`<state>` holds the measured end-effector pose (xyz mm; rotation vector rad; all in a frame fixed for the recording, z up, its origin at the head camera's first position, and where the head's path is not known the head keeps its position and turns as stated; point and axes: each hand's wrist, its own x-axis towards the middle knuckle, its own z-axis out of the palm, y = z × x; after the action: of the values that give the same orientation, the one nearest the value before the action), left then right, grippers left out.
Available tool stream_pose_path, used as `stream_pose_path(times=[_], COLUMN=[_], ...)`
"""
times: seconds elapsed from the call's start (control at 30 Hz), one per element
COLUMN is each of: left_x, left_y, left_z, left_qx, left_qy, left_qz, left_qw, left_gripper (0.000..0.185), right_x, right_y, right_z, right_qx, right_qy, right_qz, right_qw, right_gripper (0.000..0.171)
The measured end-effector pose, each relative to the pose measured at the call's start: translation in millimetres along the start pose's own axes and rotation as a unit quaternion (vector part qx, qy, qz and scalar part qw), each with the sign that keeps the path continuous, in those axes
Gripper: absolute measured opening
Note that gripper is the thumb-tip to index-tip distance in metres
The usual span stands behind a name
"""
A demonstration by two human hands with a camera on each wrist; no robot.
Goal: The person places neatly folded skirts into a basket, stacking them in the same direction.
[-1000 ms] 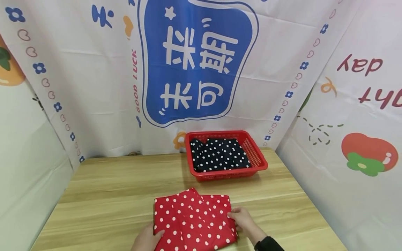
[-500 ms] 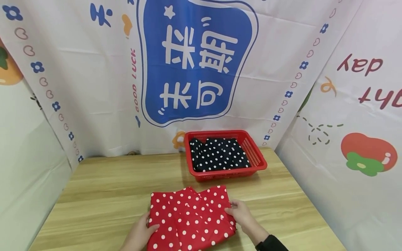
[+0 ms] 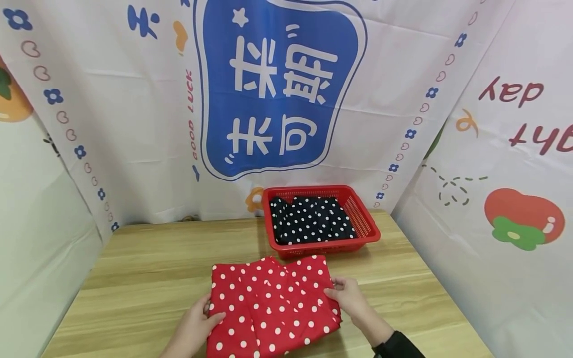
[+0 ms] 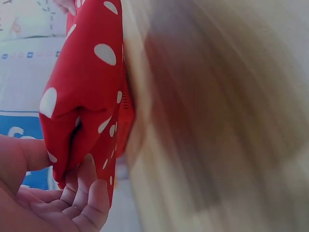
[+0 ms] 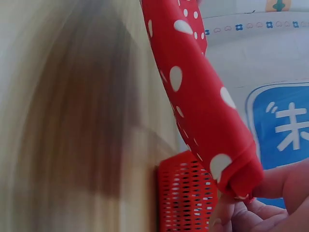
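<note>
While gripped at both side edges, red polka-dot cloth (image 3: 270,303) held folded just above the wooden worktop (image 3: 147,268), near its front edge. Left hand (image 3: 194,325) closed on the left edge, thumb on top, fingers curled beneath. Right hand (image 3: 351,301) pinching the right edge the same way, thumb over, fingertips under. Seen from both wrist views: several layers caught together in each grip. Just behind, red basket (image 3: 364,221) holding a folded navy dotted cloth (image 3: 311,219), backed by a printed backdrop (image 3: 277,89). Judged best handled by keeping both hands level and evenly apart, all layers pinched so none slips, the fold held taut and square, then carried low and flat.
</note>
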<state>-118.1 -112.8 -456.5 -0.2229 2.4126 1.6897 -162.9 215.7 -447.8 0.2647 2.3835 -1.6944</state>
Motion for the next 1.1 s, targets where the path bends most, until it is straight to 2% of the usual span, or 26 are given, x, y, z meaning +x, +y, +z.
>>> stream_pose_path(times=[0.13,0.37,0.6,0.87,1.0,1.1], left_x=[-3.9,-4.6,-3.9,6.7,17.0,25.2], left_y=[15.9,41.5,59.2,77.7,86.1,90.7], left_z=[-5.9,-13.4,-12.9,-4.7,1.8,7.7], left_qx=[0.010,0.055,0.080,0.076,0.071,0.063], left_qy=[0.003,0.014,0.022,0.021,0.017,0.015], left_qz=[0.005,0.029,0.053,0.086,0.105,0.108], left_qw=[0.9999,0.9980,0.9952,0.9932,0.9917,0.9920], left_gripper=[0.065,0.065,0.064,0.063,0.062,0.061], right_x=[-5.0,-10.6,-11.6,-7.6,-2.5,2.0], right_y=[-13.0,-32.2,-39.2,-46.4,-48.4,-49.1], right_z=[-8.0,-21.3,-33.2,-49.8,-60.1,-67.7], right_qx=[-0.001,-0.015,-0.018,-0.016,-0.009,-0.012], right_qy=[0.020,0.041,0.053,0.058,0.063,0.067], right_qz=[-0.009,-0.018,-0.030,-0.035,-0.039,-0.038], right_qw=[1.000,0.999,0.998,0.998,0.997,0.997], right_gripper=[0.032,0.028,0.029,0.033,0.034,0.035])
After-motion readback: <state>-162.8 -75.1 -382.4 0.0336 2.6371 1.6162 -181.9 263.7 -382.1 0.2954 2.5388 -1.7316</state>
